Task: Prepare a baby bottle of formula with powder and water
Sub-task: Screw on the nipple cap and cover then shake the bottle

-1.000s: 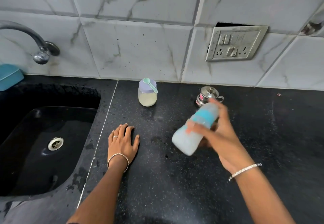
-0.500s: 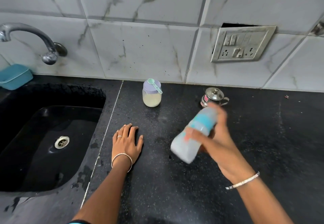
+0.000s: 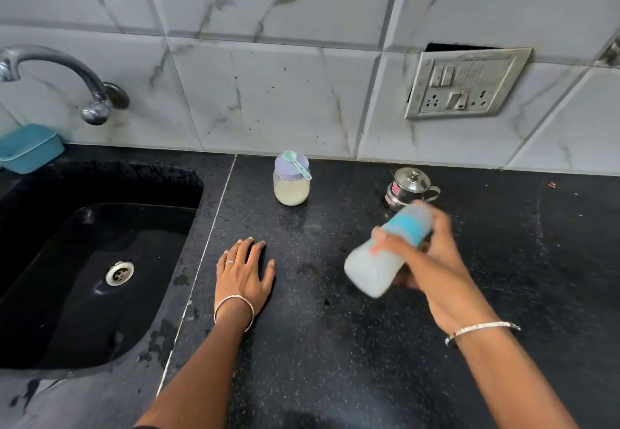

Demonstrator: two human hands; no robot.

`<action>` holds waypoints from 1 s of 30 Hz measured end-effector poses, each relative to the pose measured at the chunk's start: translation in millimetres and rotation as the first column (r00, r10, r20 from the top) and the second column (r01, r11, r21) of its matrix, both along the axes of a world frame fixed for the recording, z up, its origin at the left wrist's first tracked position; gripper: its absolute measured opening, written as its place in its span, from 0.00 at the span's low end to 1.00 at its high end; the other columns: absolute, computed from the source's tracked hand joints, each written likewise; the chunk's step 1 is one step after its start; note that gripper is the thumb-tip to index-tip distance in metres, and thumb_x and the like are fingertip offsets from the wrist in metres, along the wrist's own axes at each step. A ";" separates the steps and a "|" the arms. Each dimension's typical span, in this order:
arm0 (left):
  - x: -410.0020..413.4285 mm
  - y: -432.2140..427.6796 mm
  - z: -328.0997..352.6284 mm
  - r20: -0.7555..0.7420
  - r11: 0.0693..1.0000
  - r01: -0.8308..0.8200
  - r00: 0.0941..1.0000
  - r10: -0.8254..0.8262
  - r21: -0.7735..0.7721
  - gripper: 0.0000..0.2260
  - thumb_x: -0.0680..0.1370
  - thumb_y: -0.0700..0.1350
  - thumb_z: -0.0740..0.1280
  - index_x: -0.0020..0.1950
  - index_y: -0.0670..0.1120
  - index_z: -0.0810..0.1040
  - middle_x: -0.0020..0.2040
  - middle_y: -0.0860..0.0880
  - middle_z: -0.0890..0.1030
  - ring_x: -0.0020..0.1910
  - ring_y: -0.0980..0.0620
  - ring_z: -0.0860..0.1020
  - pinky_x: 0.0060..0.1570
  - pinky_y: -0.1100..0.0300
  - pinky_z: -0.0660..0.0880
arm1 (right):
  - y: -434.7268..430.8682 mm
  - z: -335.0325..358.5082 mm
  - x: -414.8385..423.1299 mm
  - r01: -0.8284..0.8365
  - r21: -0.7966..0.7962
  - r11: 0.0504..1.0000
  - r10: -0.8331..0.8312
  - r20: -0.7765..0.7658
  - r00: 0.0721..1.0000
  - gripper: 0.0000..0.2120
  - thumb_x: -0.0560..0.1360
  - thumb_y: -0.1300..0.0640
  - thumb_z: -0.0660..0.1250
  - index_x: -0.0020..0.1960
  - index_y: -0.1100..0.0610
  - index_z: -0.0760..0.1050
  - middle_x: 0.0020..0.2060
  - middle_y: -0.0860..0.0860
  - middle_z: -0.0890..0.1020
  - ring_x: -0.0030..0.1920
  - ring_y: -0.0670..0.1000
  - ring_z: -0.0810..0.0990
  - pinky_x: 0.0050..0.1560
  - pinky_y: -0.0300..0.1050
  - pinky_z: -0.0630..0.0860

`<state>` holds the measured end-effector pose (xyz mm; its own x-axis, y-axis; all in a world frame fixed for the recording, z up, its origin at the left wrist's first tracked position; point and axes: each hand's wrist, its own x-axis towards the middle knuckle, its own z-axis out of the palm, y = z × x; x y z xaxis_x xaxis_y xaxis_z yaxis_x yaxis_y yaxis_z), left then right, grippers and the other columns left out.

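My right hand grips a baby bottle with a blue collar and cloudy white liquid inside. The bottle is blurred and tilted, its base toward me and its top toward the wall, held above the black counter. My left hand rests flat on the counter with fingers straight, beside the sink edge. A jar of pale powder with a lilac lid stands near the wall. A mint green scoop lies on its lid.
A small steel lidded pot stands just behind the bottle. A black sink with a metal tap fills the left. A teal tub sits at the far left. A switch plate is on the tiled wall.
The bottle stays blurred in my right hand and shifts slightly in tilt and position. My left hand stays flat on the counter. The view has drifted a little.
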<state>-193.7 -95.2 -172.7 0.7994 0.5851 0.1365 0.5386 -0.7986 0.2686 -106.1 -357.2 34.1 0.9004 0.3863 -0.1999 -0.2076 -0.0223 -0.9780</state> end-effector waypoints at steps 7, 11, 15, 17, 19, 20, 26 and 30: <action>-1.5 0.2 1.4 0.006 0.998 0.034 0.999 -0.034 -0.046 0.31 0.79 0.64 0.47 0.74 0.50 0.71 0.76 0.47 0.69 0.78 0.46 0.62 0.78 0.47 0.56 | 5.4 -10.8 -13.4 -0.233 -0.178 0.956 0.231 -0.031 0.972 0.39 0.67 0.56 0.82 0.69 0.35 0.67 0.58 0.53 0.78 0.53 0.51 0.83 0.40 0.45 0.83; -0.2 0.4 1.1 0.021 0.996 0.057 0.998 -0.056 -0.064 0.32 0.78 0.63 0.47 0.75 0.48 0.70 0.77 0.46 0.68 0.79 0.46 0.62 0.79 0.47 0.55 | 9.6 -8.3 -3.4 0.241 0.159 0.957 -0.242 -0.016 0.970 0.37 0.72 0.60 0.79 0.72 0.44 0.61 0.60 0.51 0.77 0.58 0.52 0.83 0.42 0.49 0.86; -0.5 0.9 1.5 0.016 0.995 0.055 0.998 -0.054 -0.083 0.33 0.78 0.63 0.46 0.76 0.48 0.69 0.78 0.46 0.67 0.79 0.47 0.61 0.79 0.48 0.54 | 7.7 -6.0 -9.0 -0.127 -0.078 0.989 0.131 0.049 0.990 0.43 0.62 0.53 0.83 0.70 0.37 0.66 0.60 0.56 0.79 0.54 0.53 0.83 0.47 0.54 0.86; -0.5 0.9 2.6 0.008 0.995 0.056 0.998 -0.056 -0.077 0.33 0.78 0.63 0.45 0.76 0.49 0.68 0.78 0.47 0.67 0.79 0.47 0.60 0.79 0.49 0.54 | 5.4 1.5 -6.0 -0.214 -0.143 0.966 0.212 -0.029 0.977 0.43 0.58 0.49 0.83 0.69 0.36 0.69 0.58 0.56 0.80 0.52 0.52 0.84 0.40 0.47 0.84; 0.0 0.9 2.2 0.004 0.996 0.053 0.999 -0.053 -0.077 0.33 0.78 0.63 0.45 0.77 0.49 0.68 0.78 0.47 0.67 0.79 0.47 0.61 0.79 0.49 0.54 | 9.8 5.1 -0.1 0.034 0.008 0.999 -0.034 -0.014 0.999 0.39 0.64 0.52 0.81 0.70 0.43 0.67 0.59 0.54 0.78 0.55 0.52 0.84 0.37 0.44 0.84; 0.1 0.9 2.2 0.005 0.996 0.053 0.999 -0.052 -0.078 0.33 0.78 0.63 0.45 0.77 0.49 0.68 0.78 0.47 0.67 0.79 0.47 0.61 0.79 0.49 0.54 | 13.5 5.9 0.7 0.163 0.110 0.980 -0.161 -0.024 0.987 0.37 0.68 0.55 0.80 0.70 0.45 0.64 0.60 0.53 0.77 0.57 0.52 0.83 0.37 0.44 0.84; -0.4 0.2 4.0 0.010 0.996 0.053 0.999 -0.053 -0.072 0.33 0.78 0.63 0.45 0.76 0.48 0.69 0.77 0.46 0.68 0.79 0.47 0.62 0.79 0.48 0.55 | 8.3 1.0 -10.1 -0.259 -0.167 0.951 0.260 -0.016 0.966 0.41 0.60 0.53 0.83 0.68 0.36 0.69 0.57 0.57 0.81 0.53 0.54 0.85 0.40 0.50 0.85; 0.2 0.1 4.9 0.007 0.995 0.055 0.998 -0.055 -0.078 0.32 0.78 0.63 0.46 0.76 0.48 0.69 0.77 0.46 0.68 0.79 0.47 0.61 0.79 0.48 0.54 | 16.6 2.1 -7.1 0.160 0.163 0.974 -0.160 -0.010 0.987 0.37 0.68 0.56 0.80 0.70 0.44 0.65 0.61 0.54 0.79 0.55 0.51 0.84 0.43 0.48 0.85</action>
